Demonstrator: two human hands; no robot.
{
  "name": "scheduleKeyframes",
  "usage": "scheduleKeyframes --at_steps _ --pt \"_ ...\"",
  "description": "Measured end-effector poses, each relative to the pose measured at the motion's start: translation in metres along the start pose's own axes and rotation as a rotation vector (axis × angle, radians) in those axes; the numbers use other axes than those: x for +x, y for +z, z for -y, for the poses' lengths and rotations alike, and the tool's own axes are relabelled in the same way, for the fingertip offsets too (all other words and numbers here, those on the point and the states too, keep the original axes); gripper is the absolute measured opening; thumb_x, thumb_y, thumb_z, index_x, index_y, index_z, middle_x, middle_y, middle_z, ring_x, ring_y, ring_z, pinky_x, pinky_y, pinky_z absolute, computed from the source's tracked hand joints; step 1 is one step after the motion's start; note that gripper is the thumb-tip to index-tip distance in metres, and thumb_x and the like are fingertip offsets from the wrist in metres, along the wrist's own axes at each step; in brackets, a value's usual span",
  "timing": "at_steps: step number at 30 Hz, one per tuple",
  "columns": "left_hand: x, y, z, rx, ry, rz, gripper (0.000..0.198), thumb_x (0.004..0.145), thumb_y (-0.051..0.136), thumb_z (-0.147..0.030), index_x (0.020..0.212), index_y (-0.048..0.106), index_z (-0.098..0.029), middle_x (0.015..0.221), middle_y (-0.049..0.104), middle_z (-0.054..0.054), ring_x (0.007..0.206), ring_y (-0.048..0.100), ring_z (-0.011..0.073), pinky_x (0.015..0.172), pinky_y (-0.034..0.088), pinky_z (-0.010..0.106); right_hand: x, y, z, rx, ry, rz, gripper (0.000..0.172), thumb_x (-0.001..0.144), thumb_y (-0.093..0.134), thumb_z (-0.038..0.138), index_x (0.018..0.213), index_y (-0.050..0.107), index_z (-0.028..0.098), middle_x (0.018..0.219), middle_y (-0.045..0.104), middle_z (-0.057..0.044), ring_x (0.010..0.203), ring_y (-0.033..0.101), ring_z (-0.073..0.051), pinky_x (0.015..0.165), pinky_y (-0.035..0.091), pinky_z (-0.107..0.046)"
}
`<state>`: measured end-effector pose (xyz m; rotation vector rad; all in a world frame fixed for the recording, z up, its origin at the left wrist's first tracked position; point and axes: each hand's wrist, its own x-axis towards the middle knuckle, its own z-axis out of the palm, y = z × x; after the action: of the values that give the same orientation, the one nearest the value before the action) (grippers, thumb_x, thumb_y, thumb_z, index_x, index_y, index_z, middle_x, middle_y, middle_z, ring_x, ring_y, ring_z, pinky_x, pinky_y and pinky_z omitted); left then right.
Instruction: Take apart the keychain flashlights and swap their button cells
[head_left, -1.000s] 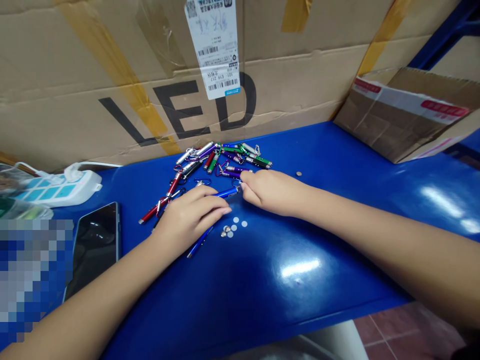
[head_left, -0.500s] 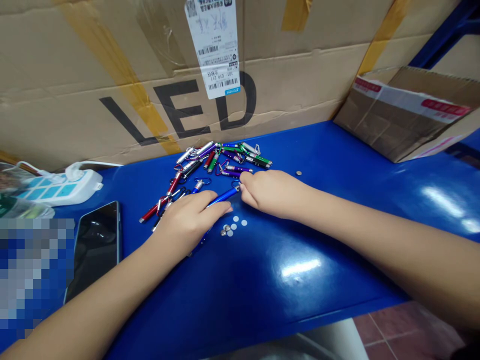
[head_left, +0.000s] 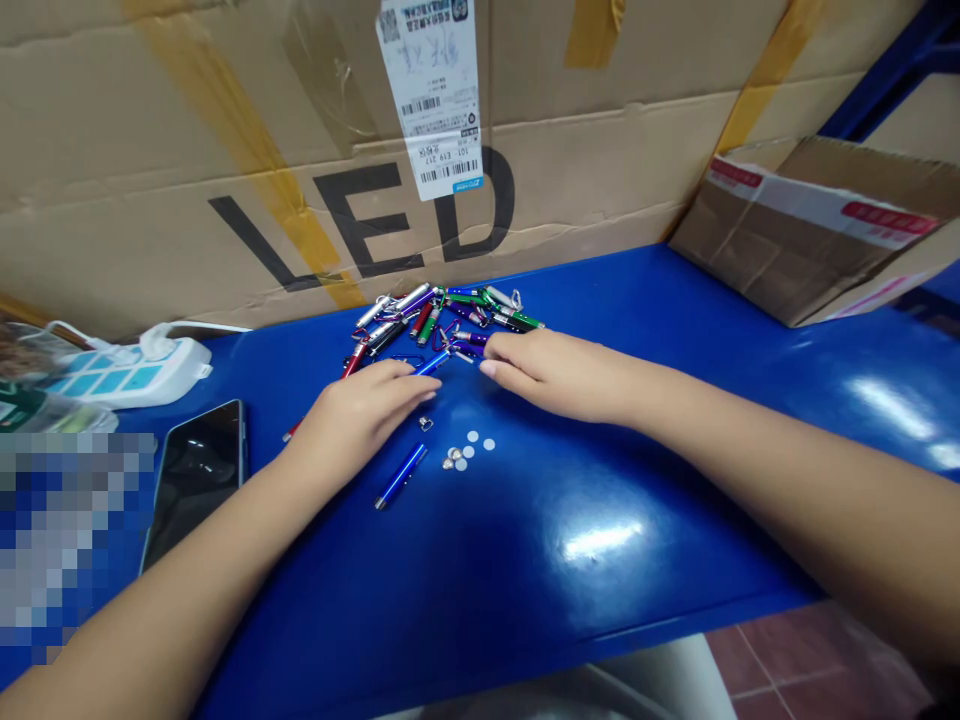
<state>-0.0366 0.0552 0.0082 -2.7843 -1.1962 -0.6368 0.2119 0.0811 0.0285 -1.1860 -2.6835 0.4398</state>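
Observation:
My left hand (head_left: 364, 405) pinches a blue penlight (head_left: 433, 362) between thumb and fingers, its far end pointing at a pile of coloured penlights. My right hand (head_left: 551, 370) is at the pile's right edge, thumb and index apart. Its fingertips partly cover a purple penlight (head_left: 471, 342); I see nothing gripped. Nearer me lies another blue penlight (head_left: 401, 477). A small metal clip (head_left: 426, 424) is just beyond it. To its right are several pale round discs (head_left: 469, 452) and silver button cells (head_left: 452, 456). A red penlight (head_left: 354, 360) is partly behind my left hand.
A large cardboard box (head_left: 600, 180) stands along the back of the blue table (head_left: 510, 590). An open carton (head_left: 780, 230) is at the right. To the left are a white power strip (head_left: 142, 372) with cables and a phone (head_left: 199, 470).
My left hand has moved back and left with its blue penlight toward the pile, uncovering the second penlight and metal clip. My right hand, earlier at the penlight's end, is now apart from it.

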Motion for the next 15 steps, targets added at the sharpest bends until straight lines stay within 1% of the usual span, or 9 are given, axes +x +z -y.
scheduleKeyframes --at_steps 2,3,5,7,8,10,12,15 --pt "-0.001 -0.003 0.004 -0.034 -0.032 -0.002 0.034 0.096 0.040 -0.037 0.106 0.069 -0.024 0.102 0.070 0.007 0.096 0.066 0.0204 0.085 0.050 0.032 0.000 0.000 -0.003 -0.003 0.062 -0.005 0.032 0.097 0.033 0.036 0.098 0.058 0.016 0.089 0.066 -0.008 0.072 0.057 -0.017 0.064 0.036 -0.027" --pt "-0.001 -0.005 0.004 -0.017 -0.052 -0.001 0.034 0.096 0.039 -0.037 0.109 0.067 -0.023 0.103 0.071 0.007 0.095 0.066 0.0206 0.086 0.050 0.032 0.000 0.001 -0.005 -0.016 0.094 0.001 0.031 0.096 0.034 0.036 0.100 0.058 0.016 0.089 0.066 -0.009 0.074 0.058 -0.018 0.064 0.036 -0.027" --pt "0.000 -0.009 0.004 0.082 -0.146 0.023 0.036 0.096 0.038 -0.036 0.119 0.061 -0.022 0.103 0.071 0.007 0.088 0.067 0.0220 0.081 0.051 0.035 0.000 0.003 -0.006 -0.052 0.134 0.015 0.030 0.095 0.035 0.035 0.103 0.058 0.017 0.089 0.067 -0.009 0.076 0.060 -0.020 0.063 0.036 -0.028" --pt "0.001 -0.010 0.003 0.209 -0.242 0.073 0.038 0.096 0.039 -0.036 0.127 0.055 -0.020 0.103 0.071 0.009 0.082 0.067 0.0241 0.075 0.051 0.037 0.001 0.004 -0.008 -0.093 0.139 0.023 0.031 0.095 0.035 0.036 0.103 0.059 0.019 0.089 0.068 -0.008 0.077 0.061 -0.020 0.061 0.035 -0.027" --pt "0.001 -0.010 0.003 0.261 -0.262 0.112 0.039 0.096 0.039 -0.036 0.127 0.055 -0.019 0.103 0.071 0.010 0.083 0.066 0.0255 0.075 0.050 0.038 0.001 0.004 -0.008 -0.116 0.137 0.022 0.031 0.095 0.034 0.036 0.102 0.059 0.019 0.090 0.068 -0.008 0.078 0.061 -0.021 0.060 0.035 -0.027" --pt "0.002 -0.007 0.004 0.315 -0.251 0.187 0.036 0.095 0.041 -0.036 0.122 0.059 -0.020 0.104 0.070 0.011 0.093 0.064 0.0280 0.078 0.048 0.040 0.000 0.005 -0.009 -0.168 0.130 0.009 0.030 0.094 0.035 0.036 0.101 0.060 0.020 0.091 0.069 -0.008 0.077 0.062 -0.021 0.058 0.034 -0.027" --pt "0.003 -0.003 0.007 0.342 -0.242 0.214 0.033 0.094 0.043 -0.037 0.115 0.063 -0.021 0.103 0.069 0.010 0.101 0.060 0.0297 0.081 0.046 0.041 0.000 0.004 -0.011 -0.223 0.129 -0.010 0.029 0.093 0.036 0.036 0.099 0.060 0.021 0.090 0.069 -0.007 0.075 0.062 -0.022 0.055 0.032 -0.028" --pt "0.004 -0.002 0.008 0.358 -0.281 0.218 0.030 0.092 0.047 -0.038 0.112 0.063 -0.022 0.104 0.069 0.009 0.103 0.058 0.0311 0.082 0.044 0.042 -0.001 0.003 -0.013 -0.284 0.136 -0.027 0.027 0.092 0.037 0.036 0.095 0.059 0.021 0.088 0.069 -0.006 0.073 0.061 -0.021 0.053 0.029 -0.027"
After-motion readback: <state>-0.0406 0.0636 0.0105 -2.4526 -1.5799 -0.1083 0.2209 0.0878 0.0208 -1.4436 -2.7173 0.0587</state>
